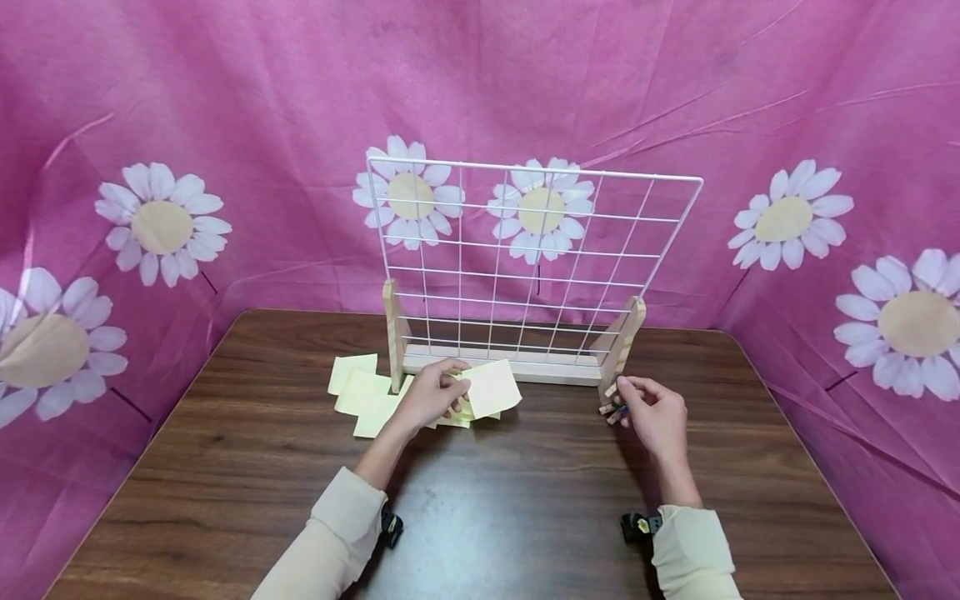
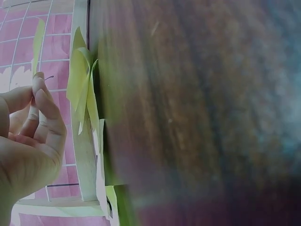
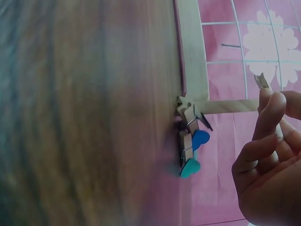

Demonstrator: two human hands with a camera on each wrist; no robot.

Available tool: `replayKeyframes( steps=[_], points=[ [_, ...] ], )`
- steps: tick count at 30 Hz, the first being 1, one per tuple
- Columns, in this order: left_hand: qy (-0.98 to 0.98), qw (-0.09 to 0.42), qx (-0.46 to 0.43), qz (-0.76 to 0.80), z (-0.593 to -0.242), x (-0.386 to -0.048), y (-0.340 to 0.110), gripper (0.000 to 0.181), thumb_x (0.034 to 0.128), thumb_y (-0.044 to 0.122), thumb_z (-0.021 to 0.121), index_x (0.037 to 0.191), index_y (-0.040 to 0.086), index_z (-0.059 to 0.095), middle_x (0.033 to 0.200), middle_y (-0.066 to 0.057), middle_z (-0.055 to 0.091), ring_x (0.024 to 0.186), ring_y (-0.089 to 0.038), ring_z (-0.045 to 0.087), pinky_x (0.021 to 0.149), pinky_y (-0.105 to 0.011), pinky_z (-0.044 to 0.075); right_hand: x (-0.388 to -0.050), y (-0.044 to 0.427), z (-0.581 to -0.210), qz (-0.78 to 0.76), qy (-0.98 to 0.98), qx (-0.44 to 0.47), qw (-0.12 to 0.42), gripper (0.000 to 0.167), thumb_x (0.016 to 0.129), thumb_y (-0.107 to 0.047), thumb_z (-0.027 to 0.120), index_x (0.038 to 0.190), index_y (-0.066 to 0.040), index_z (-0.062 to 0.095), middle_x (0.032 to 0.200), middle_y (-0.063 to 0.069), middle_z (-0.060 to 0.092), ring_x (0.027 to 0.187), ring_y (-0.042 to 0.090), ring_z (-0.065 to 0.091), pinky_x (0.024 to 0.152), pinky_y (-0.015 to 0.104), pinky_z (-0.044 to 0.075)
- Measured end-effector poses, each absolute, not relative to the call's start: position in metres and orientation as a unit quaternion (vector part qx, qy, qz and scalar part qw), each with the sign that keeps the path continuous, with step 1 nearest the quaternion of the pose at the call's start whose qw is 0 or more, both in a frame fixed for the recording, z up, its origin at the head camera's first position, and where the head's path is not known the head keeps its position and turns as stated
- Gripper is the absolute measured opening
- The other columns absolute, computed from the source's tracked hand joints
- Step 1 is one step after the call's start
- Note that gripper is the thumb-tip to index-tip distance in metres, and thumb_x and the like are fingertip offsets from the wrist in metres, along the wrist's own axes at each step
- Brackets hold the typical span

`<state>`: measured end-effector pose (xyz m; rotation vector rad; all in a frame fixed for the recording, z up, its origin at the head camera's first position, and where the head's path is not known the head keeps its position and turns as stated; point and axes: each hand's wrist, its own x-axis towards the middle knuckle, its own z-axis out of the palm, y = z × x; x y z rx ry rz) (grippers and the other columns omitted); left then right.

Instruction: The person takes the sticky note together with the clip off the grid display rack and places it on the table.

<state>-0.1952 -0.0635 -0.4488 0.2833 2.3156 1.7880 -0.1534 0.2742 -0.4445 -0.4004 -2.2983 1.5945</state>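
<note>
My left hand (image 1: 429, 396) pinches a pale yellow sticky note (image 1: 492, 388) between thumb and fingertips, above several other notes near the front of the rack's base. In the left wrist view the held note (image 2: 37, 44) stands nearly edge-on at the fingertips. By the rack's right foot, my right hand (image 1: 658, 417) pinches a small wooden clothespin (image 3: 261, 81); the fingers hide most of it. Below that hand lies a little pile of wooden clothespins (image 3: 187, 146), some with blue and teal hearts.
A white wire grid (image 1: 525, 169) stands tilted in a wooden base (image 1: 540, 370) at the back of the brown table (image 1: 517, 500). Loose yellow notes (image 1: 360, 392) overlap around its left foot. Pink flowered cloth (image 1: 285, 108) hangs behind and at both sides.
</note>
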Motion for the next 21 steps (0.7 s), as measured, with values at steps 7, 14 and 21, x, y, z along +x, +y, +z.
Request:
replayKeyframes(
  steps=[7, 14, 21],
  points=[
    [0.797, 0.097, 0.101, 0.587, -0.452, -0.198, -0.062, 0.029, 0.0981, 0.005, 0.063, 0.127, 0.001, 0.063, 0.075, -0.009, 0.069, 0.052, -0.017, 0.058, 0.045, -0.022, 0.04, -0.153, 0.283, -0.449, 0.546, -0.808, -0.157, 0.152, 0.029, 0.097, -0.022, 0.07, 0.108, 0.006, 0.073, 0.071, 0.003, 0.071, 0.043, 0.007, 0.057, 0.045, 0.021, 0.049],
    [0.811, 0.087, 0.122, 0.565, -0.454, -0.201, -0.059, 0.025, 0.0973, 0.007, 0.065, 0.121, -0.001, 0.065, 0.075, -0.01, 0.072, 0.046, -0.015, 0.053, 0.043, -0.02, 0.033, -0.152, 0.29, -0.452, 0.526, -0.82, -0.174, 0.142, 0.029, 0.097, -0.022, 0.07, 0.109, 0.004, 0.074, 0.065, -0.008, 0.068, 0.042, 0.006, 0.054, 0.045, 0.019, 0.047],
    [0.816, 0.099, 0.118, 0.558, -0.455, -0.204, -0.055, 0.02, 0.0973, 0.01, 0.065, 0.115, 0.0, 0.066, 0.076, -0.012, 0.073, 0.043, -0.012, 0.048, 0.043, -0.02, 0.031, -0.153, 0.294, -0.455, 0.542, -0.811, -0.186, 0.115, 0.033, 0.098, -0.023, 0.068, 0.114, 0.006, 0.072, 0.069, -0.003, 0.071, 0.043, 0.006, 0.055, 0.047, 0.02, 0.049]
  ],
)
